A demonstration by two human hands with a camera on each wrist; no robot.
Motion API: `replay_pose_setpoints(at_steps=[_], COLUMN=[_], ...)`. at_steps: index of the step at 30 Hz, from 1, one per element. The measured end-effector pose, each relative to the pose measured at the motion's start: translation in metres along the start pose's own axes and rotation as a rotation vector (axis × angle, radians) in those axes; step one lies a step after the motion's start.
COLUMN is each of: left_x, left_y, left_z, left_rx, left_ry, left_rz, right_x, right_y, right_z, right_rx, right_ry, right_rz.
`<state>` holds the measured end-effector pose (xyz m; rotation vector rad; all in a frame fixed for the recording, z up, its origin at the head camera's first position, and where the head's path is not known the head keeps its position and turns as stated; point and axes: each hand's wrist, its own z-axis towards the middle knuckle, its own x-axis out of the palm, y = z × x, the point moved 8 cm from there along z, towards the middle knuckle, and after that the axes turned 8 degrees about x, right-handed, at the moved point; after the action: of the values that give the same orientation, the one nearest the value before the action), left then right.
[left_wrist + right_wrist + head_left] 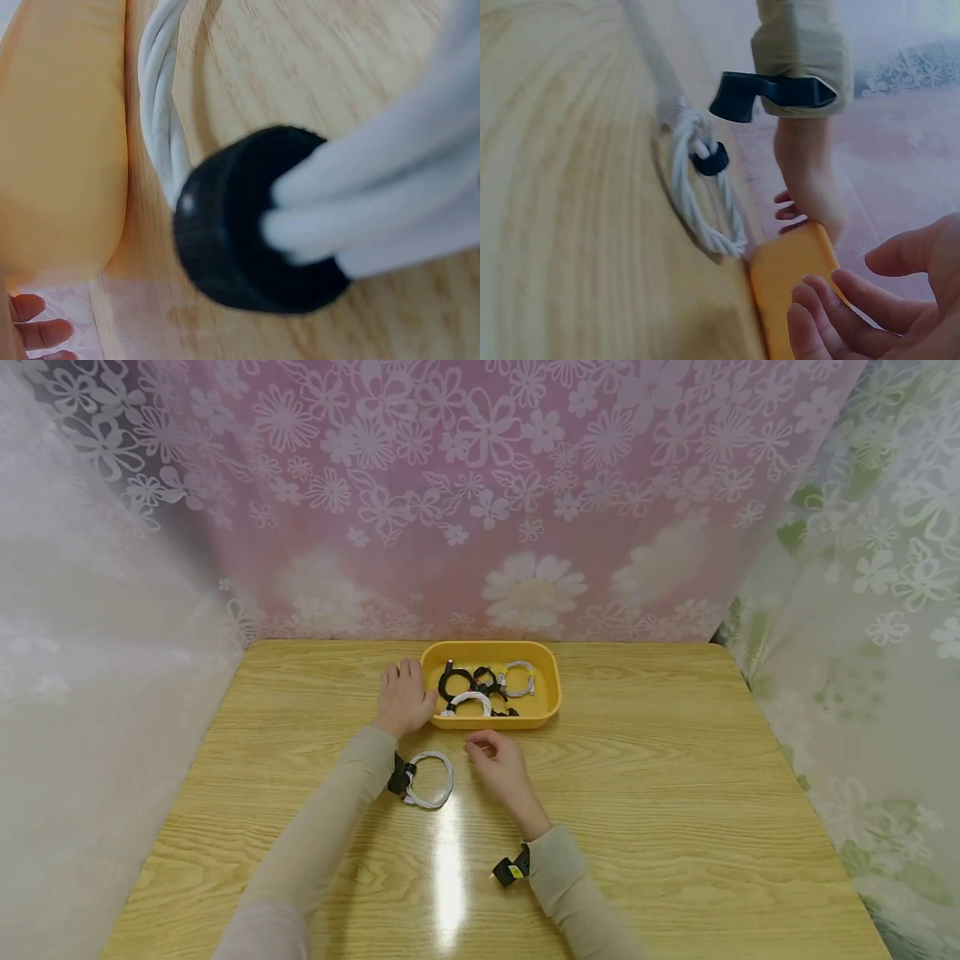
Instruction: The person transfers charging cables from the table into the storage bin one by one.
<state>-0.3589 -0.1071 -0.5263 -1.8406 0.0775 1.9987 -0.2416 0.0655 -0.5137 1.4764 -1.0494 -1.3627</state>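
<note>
My left hand (405, 697) rests against the left end of a yellow plastic box (551, 718), its thumb at the front left corner. In the left wrist view, its fingertips (46, 334) show straight past the box. My right hand (501, 768) hovers just in front of the box, fingers loosely bent and holding nothing; the right wrist view shows the thumb apart from the fingers. On the table between the arms lies a coiled white cable (450, 777), bound by a black strap (711, 160). That strap fills much of the left wrist view.
Inside the box are several coiled cables, among them a black one (443, 683), a thick white one (470, 696) and a thinner pale one (521, 664). The wood-grain table (675, 793) meets flowered curtains (532, 485) at the back and sides.
</note>
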Motion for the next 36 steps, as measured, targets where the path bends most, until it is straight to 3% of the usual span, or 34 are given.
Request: replay_pose_setpoints(at_steps=[13, 20, 29, 36], left_x=[0.001, 0.001, 0.002, 0.003], left_y=[0.001, 0.001, 0.001, 0.002], left_z=[0.0, 0.0, 0.001, 0.001], left_rx=[0.006, 0.0, -0.005, -0.004], left_ry=[-0.025, -0.013, -0.004, -0.011], left_rz=[-0.018, -0.01, -0.015, -0.016], right_x=[0.033, 0.04, 0.046, 0.044], right_y=[-0.03, -0.03, -0.032, -0.029], right_z=[-0.006, -0.005, -0.003, -0.004], right_rx=[0.099, 0.054, -0.022, -0.053], right_ry=[0.04, 0.014, -0.027, -0.067], right_rz=[-0.082, -0.149, -0.371, -0.377])
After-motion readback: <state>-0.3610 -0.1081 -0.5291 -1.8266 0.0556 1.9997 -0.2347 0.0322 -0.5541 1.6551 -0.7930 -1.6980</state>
